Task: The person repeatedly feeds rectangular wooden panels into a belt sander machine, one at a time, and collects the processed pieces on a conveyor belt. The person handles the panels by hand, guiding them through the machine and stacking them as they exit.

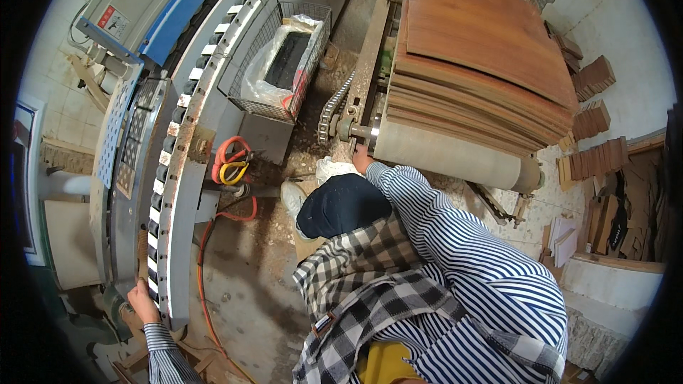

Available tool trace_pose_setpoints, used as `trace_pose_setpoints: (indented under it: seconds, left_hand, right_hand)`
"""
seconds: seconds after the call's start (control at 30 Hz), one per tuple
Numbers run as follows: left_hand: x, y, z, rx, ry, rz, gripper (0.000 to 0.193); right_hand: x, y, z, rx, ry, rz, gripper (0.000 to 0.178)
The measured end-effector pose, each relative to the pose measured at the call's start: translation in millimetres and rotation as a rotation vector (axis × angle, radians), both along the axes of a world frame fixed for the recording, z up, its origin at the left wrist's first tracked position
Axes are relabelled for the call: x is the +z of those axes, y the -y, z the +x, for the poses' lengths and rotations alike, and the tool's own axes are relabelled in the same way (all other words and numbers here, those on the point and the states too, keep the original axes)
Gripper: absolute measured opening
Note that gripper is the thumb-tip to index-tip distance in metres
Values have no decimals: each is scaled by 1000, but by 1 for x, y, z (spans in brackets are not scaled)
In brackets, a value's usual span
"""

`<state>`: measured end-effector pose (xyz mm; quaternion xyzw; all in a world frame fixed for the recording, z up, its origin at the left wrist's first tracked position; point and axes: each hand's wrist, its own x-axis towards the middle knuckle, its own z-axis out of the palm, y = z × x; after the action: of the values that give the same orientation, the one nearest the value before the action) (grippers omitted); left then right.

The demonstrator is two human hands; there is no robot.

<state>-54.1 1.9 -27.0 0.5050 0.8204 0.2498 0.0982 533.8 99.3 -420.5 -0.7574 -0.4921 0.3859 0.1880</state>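
Note:
At the lower left, my left hand (144, 303) has its fingers closed at the near end of a narrow brown wood strip (142, 252). The strip stands along the machine's edge, beside a row of black rollers and white blocks (163, 171). My right hand (362, 159) reaches down by the end of the roller conveyor frame (364, 103), close to the shaft and drive chain (334, 107). Its fingers are mostly hidden there. On that conveyor, just right of this hand, lies a tall stack of reddish-brown wood sheets (484, 28) above a pale roller (441, 153).
A wire basket (245, 96) holding a plastic-wrapped dark object hangs on the machine's side. Red-handled and yellow-handled scissors (231, 163) hang below it. An orange hose (206, 291) runs along the dusty floor. Small wood stacks (594, 121) line the right wall.

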Motion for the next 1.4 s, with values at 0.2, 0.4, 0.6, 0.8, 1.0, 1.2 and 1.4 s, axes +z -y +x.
trace_pose_setpoints:
  seconds: [0.2, 0.4, 0.6, 0.8, 1.0, 1.2, 1.4]
  left_hand:
    - [7, -7, 10, -48, -54, 23, 38]
    - [-3, -9, 0, -177, -147, 37, 36]
    - [-3, -15, 0, -230, -192, 71, 37]
    - [-3, -12, 4, -206, -175, 56, 37]
    - [-4, -15, 7, -215, -228, 61, 40]
    - [-8, -14, 1, -165, -164, 83, 38]
    - [-13, -21, -2, -224, -248, 102, 36]
  right_hand:
    - [83, 64, 26, 184, -450, 14, 39]
    - [228, 176, 86, -284, -635, 430, 25]
    - [383, 226, 196, -759, -102, 1235, 14]
    - [411, 228, 318, -1004, -224, 764, 44]
    - [376, 199, 362, -878, 51, 762, 42]
    - [409, 215, 329, -876, -295, 619, 32]
    - [393, 291, 274, -868, -1043, 845, 16]
